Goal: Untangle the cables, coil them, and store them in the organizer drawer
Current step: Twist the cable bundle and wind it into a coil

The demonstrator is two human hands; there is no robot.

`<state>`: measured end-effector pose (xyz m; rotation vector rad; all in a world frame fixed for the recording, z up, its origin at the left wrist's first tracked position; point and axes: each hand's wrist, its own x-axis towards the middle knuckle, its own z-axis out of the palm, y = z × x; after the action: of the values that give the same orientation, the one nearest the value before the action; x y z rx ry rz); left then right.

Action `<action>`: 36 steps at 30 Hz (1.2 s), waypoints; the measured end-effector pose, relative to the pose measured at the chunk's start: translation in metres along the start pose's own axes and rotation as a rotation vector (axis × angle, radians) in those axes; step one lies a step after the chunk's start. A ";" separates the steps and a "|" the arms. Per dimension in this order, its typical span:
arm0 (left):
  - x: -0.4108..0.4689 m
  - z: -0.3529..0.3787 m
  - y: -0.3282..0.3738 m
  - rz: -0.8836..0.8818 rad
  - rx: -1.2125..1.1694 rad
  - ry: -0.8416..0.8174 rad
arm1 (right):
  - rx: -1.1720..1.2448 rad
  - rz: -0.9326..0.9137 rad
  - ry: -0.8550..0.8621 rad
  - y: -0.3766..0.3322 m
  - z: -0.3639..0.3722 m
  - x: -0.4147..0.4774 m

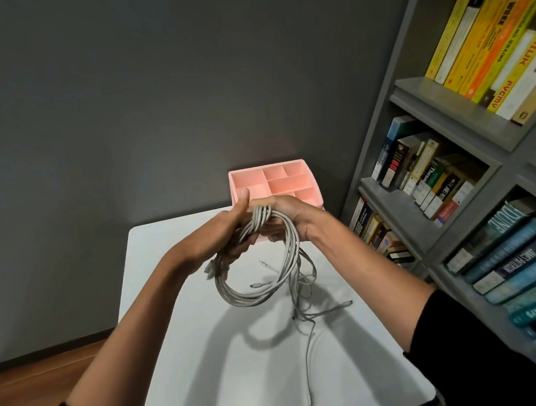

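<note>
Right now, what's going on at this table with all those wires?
A person is sorting a bundle of grey cables above a white table. Both the left hand and the right hand grip the top of the bundle, which hangs in a rough coil. Several loose ends trail onto the table, so the coiling isn't finished. A pink organizer sits just behind the hands, with nothing visible in its top compartments.

The room is dim, but strong light from above makes the white table (183, 358) glare, and the arms and cables (257, 279) throw soft grey shadows onto it. The wide lens bends the bookshelf (450, 139) at the right edge, where the nearest books (529, 279) smear into blur.
</note>
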<state>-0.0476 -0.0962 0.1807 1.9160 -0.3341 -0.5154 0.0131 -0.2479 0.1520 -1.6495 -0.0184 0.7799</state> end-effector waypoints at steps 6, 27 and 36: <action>0.010 0.007 -0.003 0.074 0.141 0.111 | -0.033 -0.065 0.033 -0.003 0.000 -0.003; -0.009 -0.009 0.026 0.204 -0.145 0.361 | 0.026 -0.250 -0.028 0.060 -0.025 0.019; -0.015 -0.030 0.040 0.262 -0.198 0.477 | -0.253 -0.009 0.305 0.118 -0.040 0.026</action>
<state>-0.0459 -0.0807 0.2303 1.7053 -0.2066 0.0844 0.0050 -0.3010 0.0364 -1.9936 0.0948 0.5281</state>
